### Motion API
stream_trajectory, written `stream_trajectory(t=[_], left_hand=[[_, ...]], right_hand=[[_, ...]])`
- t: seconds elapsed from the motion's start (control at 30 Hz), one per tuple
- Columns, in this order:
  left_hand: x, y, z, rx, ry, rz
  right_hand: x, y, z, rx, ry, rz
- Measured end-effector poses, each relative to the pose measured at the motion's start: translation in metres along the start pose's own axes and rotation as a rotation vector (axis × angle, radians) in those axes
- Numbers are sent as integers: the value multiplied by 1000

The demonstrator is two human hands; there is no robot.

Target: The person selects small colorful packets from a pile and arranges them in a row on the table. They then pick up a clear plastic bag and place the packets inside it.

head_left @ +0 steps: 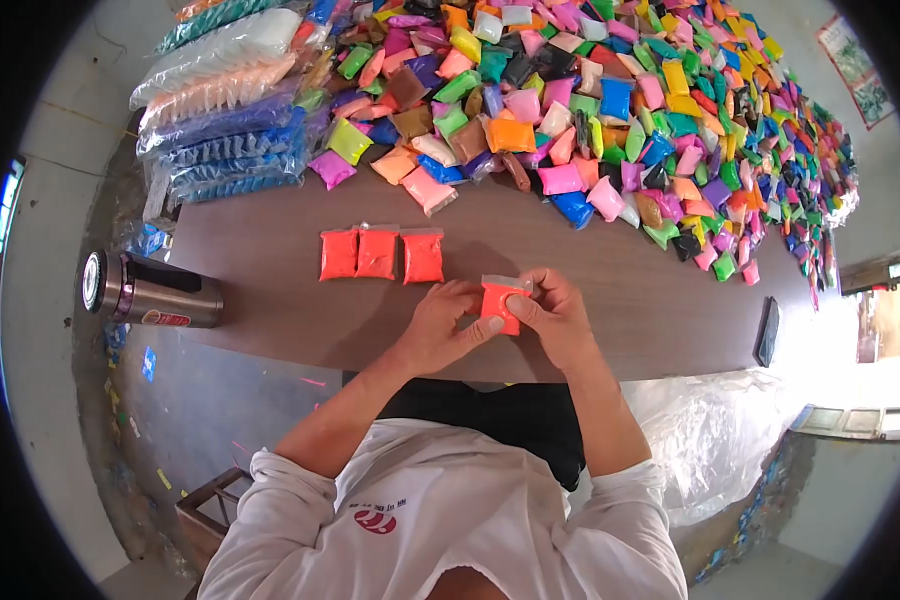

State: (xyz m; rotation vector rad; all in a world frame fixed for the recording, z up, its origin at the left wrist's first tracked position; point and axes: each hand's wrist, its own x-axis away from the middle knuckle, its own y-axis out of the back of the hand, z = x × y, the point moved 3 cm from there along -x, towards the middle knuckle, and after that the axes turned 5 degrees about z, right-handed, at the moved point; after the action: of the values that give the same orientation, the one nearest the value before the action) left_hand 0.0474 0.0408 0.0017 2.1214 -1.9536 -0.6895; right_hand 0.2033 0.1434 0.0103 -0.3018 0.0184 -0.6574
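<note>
Both hands hold one small clear packet of red-orange clay just above the near part of the table. My left hand grips its left side, thumb pressed on the lower front. My right hand pinches the right side, thumb across the front and fingers at the upper edge. Further back to the left, three similar red packets lie in a row: a left one, a middle one touching or overlapping it, and a right one slightly apart.
A big heap of many-coloured packets covers the table's far side. Stacked bags of packets stand at the far left. A steel flask is at the left edge, a dark phone-like object at the right edge of the brown table.
</note>
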Motion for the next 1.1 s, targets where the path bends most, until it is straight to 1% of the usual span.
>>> stream_trajectory(t=[0.07, 0.17, 0.27, 0.37, 0.47, 0.57, 0.67, 0.77, 0.87, 0.97, 1.07, 1.1], left_hand=[[2, -1, 2, 34, 2, -95], [1, 5, 1, 76, 47, 10], [5, -4, 5, -53, -26, -48], [4, -4, 1, -129, -34, 17], [1, -2, 3, -145, -48, 13], [2, 5, 4, -72, 26, 148], [3, -4, 8, -209, -110, 29], [-1, -5, 15, 38, 37, -49], [0, -1, 2, 72, 139, -54], [6, -10, -8, -355, -124, 85], [6, -13, -14, -354, -194, 18], [7, -13, -15, -348, -197, 23]], right_hand=[[0, -13, 11, -64, 4, 0], [3, -18, -4, -132, -88, -16], [9, -26, 3, 83, -130, -15], [11, -21, -12, -4, -89, -71], [10, -16, -18, -6, -25, -64], [13, -19, -6, 109, -87, -56], [11, -13, -8, 221, -97, -53], [-9, -15, 6, 249, -122, -42], [-32, -15, 8, 267, 19, -85], [-55, 0, 12, 326, -46, -151], [-77, 1, -6, 576, -96, -101], [-79, -2, -7, 614, -113, -99]])
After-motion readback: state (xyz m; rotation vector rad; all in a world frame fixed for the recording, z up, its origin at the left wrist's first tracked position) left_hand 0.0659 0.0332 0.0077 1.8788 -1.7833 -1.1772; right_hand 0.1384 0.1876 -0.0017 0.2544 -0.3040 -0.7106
